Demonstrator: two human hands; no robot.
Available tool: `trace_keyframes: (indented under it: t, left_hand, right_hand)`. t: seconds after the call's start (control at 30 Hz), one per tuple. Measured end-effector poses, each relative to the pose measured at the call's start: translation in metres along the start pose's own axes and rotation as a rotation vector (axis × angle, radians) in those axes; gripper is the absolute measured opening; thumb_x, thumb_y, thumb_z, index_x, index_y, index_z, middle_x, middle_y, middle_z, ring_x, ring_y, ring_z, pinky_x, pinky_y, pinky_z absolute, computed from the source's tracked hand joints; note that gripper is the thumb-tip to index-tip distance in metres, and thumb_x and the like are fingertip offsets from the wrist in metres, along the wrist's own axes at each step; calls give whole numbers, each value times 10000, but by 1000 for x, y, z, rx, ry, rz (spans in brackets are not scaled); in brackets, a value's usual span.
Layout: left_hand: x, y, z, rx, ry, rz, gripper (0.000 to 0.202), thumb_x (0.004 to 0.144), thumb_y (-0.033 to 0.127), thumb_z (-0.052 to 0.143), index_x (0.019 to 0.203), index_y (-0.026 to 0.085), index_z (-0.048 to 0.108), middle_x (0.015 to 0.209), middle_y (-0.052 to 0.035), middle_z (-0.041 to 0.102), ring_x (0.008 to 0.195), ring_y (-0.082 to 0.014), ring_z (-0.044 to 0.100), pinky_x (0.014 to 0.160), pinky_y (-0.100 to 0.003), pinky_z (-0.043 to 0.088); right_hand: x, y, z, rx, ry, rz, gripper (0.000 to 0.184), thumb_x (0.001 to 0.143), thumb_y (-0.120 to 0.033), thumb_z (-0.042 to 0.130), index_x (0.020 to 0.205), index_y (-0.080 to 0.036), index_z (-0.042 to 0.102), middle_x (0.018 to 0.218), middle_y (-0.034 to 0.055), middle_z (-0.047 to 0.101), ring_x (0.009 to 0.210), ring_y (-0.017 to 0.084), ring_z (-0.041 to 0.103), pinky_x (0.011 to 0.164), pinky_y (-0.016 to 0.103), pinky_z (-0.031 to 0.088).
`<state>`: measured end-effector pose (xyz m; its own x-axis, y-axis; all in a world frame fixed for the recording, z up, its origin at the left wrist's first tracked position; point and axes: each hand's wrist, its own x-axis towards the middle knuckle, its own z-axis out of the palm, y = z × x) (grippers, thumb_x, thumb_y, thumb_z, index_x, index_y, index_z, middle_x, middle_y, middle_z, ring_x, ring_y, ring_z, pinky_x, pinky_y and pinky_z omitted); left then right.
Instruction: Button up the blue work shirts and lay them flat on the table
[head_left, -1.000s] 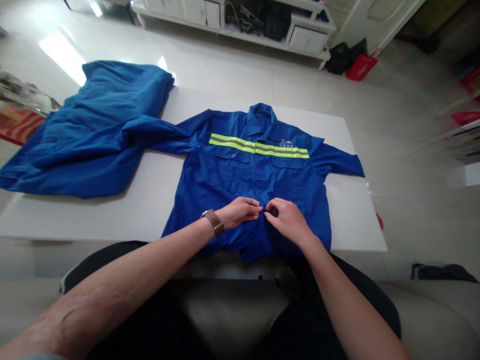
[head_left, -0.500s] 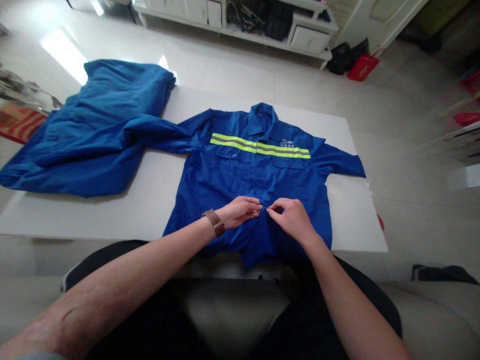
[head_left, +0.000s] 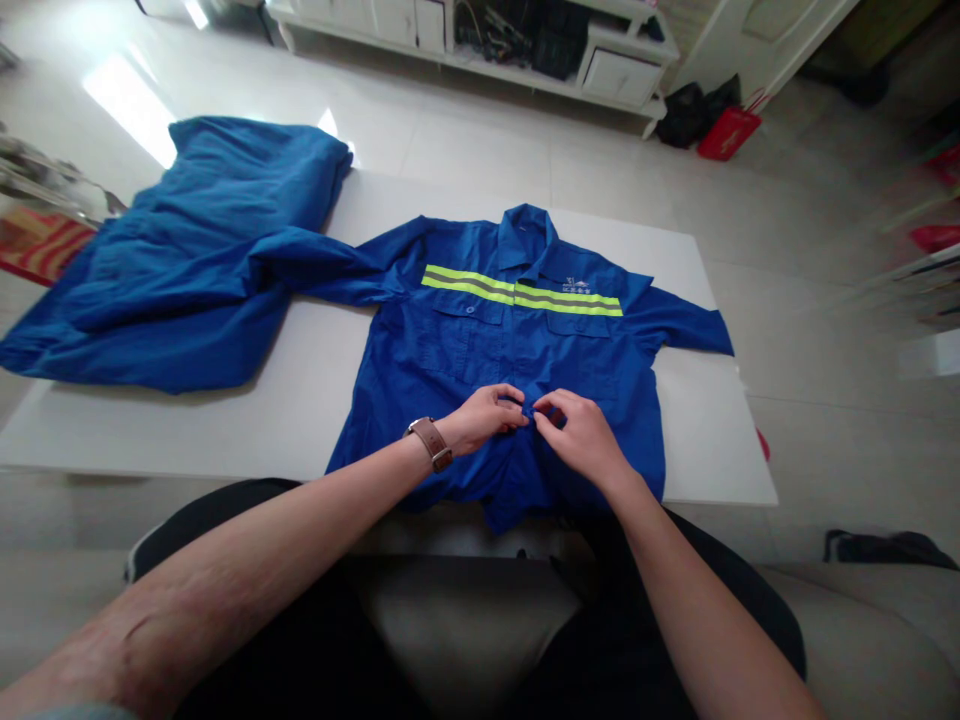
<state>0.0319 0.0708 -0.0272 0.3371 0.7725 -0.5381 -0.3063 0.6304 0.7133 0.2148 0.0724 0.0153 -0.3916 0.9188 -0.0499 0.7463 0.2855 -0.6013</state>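
A blue work jacket (head_left: 465, 345) lies face up on the white table, collar pointing away from me, a yellow and grey reflective band across its chest. My left hand (head_left: 486, 418), below a brown wristwatch (head_left: 430, 443), pinches the front edge of the jacket near its lower middle. From the other side my right hand (head_left: 577, 428) grips the same edge between thumb and fingers, the two sets of fingertips almost touching. Whether a button sits between them is too small to tell. Below the hands the front hem hangs over the table's near edge.
Folded blue clothing (head_left: 202, 260) is piled on the left of the white table (head_left: 300, 440), under the jacket's sleeve. Beyond, a white cabinet (head_left: 517, 75) stands on the tiled floor, with a red bag (head_left: 729, 133) and a black bag (head_left: 682, 115) beside it.
My fingers have shifted slightly at the jacket's front edge, the left index finger lifting and the right fingers curling closer. The jacket has stayed in place.
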Motion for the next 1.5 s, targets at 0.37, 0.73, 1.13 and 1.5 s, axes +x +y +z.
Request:
trace_keyframes:
  t: [0.37, 0.73, 1.13, 1.5]
  left_hand:
    - [3, 22, -18, 687, 48, 243, 225, 745, 176, 713, 956, 179, 635, 789, -23, 714, 714, -163, 649, 675, -280, 501]
    - [-12, 19, -42, 1657, 91, 427, 424, 906, 208, 559, 1322, 201, 645, 1548, -151, 524, 1442, -330, 462, 1162, -506, 379]
    - [-19, 23, -27, 1768, 32, 542, 246, 908, 155, 533, 1085, 164, 703, 1165, -147, 699, 1119, -285, 619, 897, -389, 478]
    - [-25, 21, -15, 1779, 78, 366, 249, 919, 117, 501, 982, 143, 739, 1096, -160, 699, 1018, -285, 659, 807, -377, 494]
  right_hand:
    - [1, 6, -2, -145, -59, -7, 159, 967, -288, 564, 992, -213, 702, 1067, 77, 720, 1062, 230, 642, 949, 340, 482]
    - [0, 10, 10, -344, -339, -14, 340, 991, -248, 534, 1298, -152, 647, 1346, 157, 674, 1279, 272, 614, 1073, 395, 468]
    - [10, -5, 21, -516, -318, -99, 501, 999, -185, 478, 1485, -290, 535, 1231, 113, 639, 1097, 261, 608, 840, 334, 481]
    - [18, -8, 7, -498, -271, -88, 194, 957, -123, 500, 1019, -209, 662, 1036, 83, 680, 1014, 238, 606, 855, 329, 438]
